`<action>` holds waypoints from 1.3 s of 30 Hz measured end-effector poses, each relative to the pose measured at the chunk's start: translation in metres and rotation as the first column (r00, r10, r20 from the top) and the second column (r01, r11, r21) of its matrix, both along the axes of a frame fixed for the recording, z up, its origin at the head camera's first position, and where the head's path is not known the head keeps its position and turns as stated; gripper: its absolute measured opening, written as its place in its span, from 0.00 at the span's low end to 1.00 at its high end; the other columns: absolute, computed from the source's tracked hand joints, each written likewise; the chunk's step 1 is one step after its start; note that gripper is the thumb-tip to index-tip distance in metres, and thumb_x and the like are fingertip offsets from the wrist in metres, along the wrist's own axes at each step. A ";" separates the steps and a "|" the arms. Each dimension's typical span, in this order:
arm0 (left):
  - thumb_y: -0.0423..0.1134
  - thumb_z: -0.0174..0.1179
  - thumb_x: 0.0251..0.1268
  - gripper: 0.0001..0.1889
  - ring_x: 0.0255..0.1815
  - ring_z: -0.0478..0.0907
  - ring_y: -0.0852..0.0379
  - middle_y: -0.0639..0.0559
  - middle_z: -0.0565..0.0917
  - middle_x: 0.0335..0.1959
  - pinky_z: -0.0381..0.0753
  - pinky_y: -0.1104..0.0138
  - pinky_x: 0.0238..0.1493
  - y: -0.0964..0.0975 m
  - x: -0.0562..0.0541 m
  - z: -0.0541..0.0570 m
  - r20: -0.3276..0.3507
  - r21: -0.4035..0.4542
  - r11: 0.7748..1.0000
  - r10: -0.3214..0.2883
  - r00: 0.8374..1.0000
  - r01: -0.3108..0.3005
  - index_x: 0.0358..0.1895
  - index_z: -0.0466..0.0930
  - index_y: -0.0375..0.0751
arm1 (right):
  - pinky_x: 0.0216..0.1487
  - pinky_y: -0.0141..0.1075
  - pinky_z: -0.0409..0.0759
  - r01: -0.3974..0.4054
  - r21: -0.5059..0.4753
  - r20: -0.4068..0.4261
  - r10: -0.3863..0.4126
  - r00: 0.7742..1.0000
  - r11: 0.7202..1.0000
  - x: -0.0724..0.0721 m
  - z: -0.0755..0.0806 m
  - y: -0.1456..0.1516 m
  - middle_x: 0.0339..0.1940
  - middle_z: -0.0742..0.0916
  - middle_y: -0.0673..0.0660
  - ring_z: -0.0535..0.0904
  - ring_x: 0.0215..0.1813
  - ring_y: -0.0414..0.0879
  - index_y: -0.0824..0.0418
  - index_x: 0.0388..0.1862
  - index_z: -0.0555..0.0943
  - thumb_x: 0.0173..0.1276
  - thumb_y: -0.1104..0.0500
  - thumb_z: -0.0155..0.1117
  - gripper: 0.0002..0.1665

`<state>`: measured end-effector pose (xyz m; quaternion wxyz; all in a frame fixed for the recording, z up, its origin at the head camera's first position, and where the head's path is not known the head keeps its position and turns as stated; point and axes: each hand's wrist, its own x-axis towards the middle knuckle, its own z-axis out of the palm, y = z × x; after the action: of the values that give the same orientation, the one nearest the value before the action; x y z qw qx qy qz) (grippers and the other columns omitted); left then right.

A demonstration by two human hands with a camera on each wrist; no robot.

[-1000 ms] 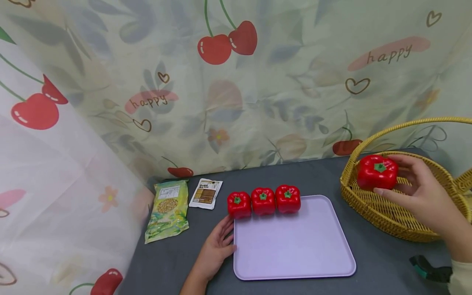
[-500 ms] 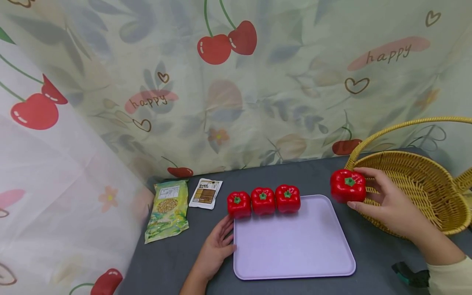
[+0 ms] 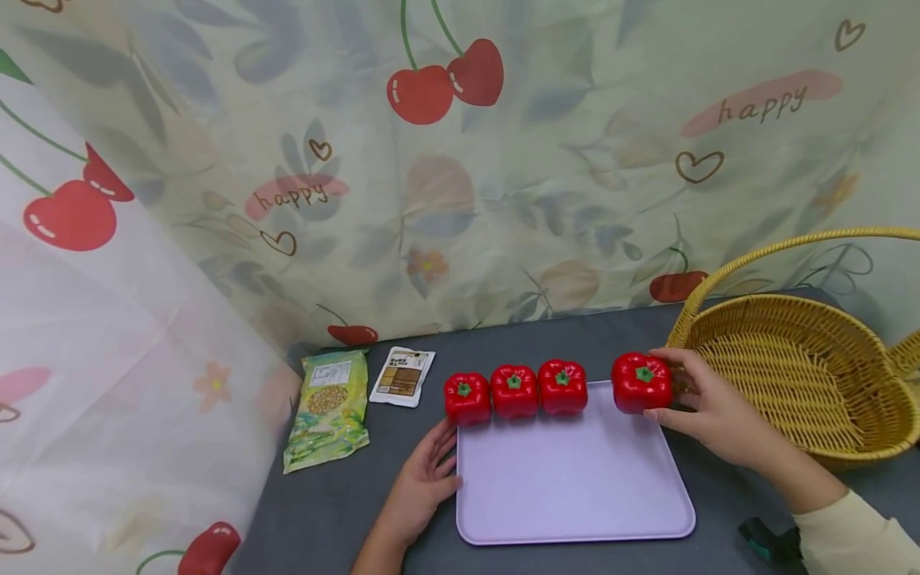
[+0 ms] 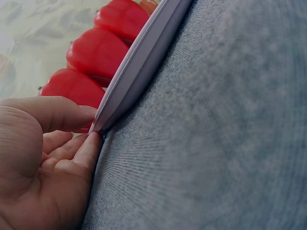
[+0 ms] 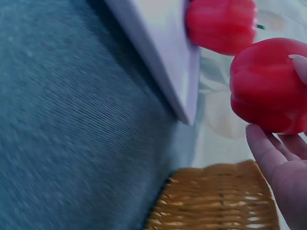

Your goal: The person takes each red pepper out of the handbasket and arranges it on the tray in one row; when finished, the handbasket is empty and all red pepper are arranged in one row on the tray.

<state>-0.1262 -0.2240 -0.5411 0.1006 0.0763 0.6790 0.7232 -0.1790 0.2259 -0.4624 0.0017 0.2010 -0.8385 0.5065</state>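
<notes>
A glossy red toy bell pepper [image 3: 642,383] with a green stem is in my right hand [image 3: 719,411], held over the tray's back right corner. Thumb and fingers grip its right side, as the right wrist view also shows. My left hand [image 3: 419,483] holds the left edge of the pale purple tray [image 3: 575,487]. In the left wrist view, the thumb lies on the tray rim [image 4: 139,62] and fingertips are beneath. Along the tray's back edge stand three more red bell peppers [image 3: 468,399] in a row at its left part.
A yellow wicker basket [image 3: 783,399] with a tall handle stands at the right, beside my right forearm. Left of the tray lie a green-yellow food packet [image 3: 327,409] and a small white-brown pouch [image 3: 402,376]. A patterned curtain [image 3: 503,224] hangs behind the grey table.
My right hand has carried the bell pepper leftward from above the basket to the tray's back right corner. My left hand and the three other peppers have stayed in place.
</notes>
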 end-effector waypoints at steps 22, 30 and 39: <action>0.13 0.59 0.62 0.47 0.86 0.54 0.36 0.32 0.58 0.86 0.68 0.61 0.77 -0.001 -0.002 -0.005 0.004 -0.003 1.000 0.005 1.000 -0.005 0.86 0.52 0.28 | 0.61 0.59 0.84 0.008 0.093 0.119 -0.019 0.993 0.996 -0.020 -0.030 -0.017 0.73 0.74 0.73 0.71 0.74 0.78 0.69 0.81 0.60 0.68 0.61 0.82 0.52; 0.14 0.60 0.63 0.47 0.85 0.55 0.34 0.31 0.58 0.85 0.68 0.60 0.77 -0.001 -0.001 -0.005 -0.010 -0.002 1.000 0.002 1.000 -0.002 0.86 0.52 0.27 | 0.63 0.62 0.81 0.004 0.080 0.112 -0.013 0.994 0.997 -0.028 -0.029 -0.022 0.74 0.72 0.73 0.71 0.73 0.78 0.70 0.82 0.60 0.70 0.61 0.80 0.51; 0.14 0.60 0.63 0.47 0.86 0.54 0.33 0.30 0.57 0.85 0.66 0.57 0.78 -0.001 -0.002 -0.004 -0.006 0.002 1.000 0.000 1.000 0.000 0.86 0.52 0.27 | 0.63 0.60 0.81 -0.002 0.082 0.122 -0.008 0.992 0.997 -0.035 -0.027 -0.024 0.75 0.70 0.74 0.71 0.74 0.77 0.71 0.82 0.59 0.71 0.63 0.78 0.50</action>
<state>-0.1278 -0.2251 -0.5450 0.0987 0.0787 0.6785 0.7237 -0.2138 0.2018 -0.4896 -0.0572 0.1680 -0.8575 0.4829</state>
